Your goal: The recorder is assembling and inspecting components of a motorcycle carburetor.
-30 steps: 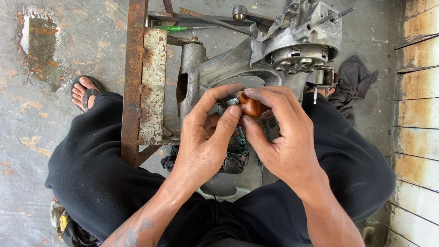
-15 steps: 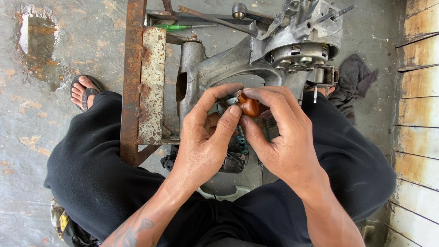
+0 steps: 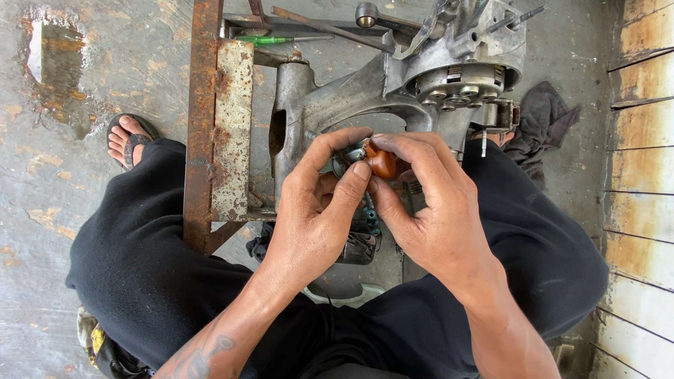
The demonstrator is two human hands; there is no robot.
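In the head view, the left hand and the right hand meet fingertip to fingertip, both pinched narrowly on a small rounded orange-brown part. It sits just in front of a grey cast-metal engine casing beside a rusty steel frame.

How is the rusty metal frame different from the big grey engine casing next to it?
The rusty brown metal frame is made of flat straight bars, while the grey cast-metal engine casing is curved and lumpy. The frame is covered in orange-brown rust; the casing is dull silver-grey with dark grime. The frame is plain, but the casing carries a round part ringed with bolts. Both are metal and sit on the concrete floor before the person's knees.
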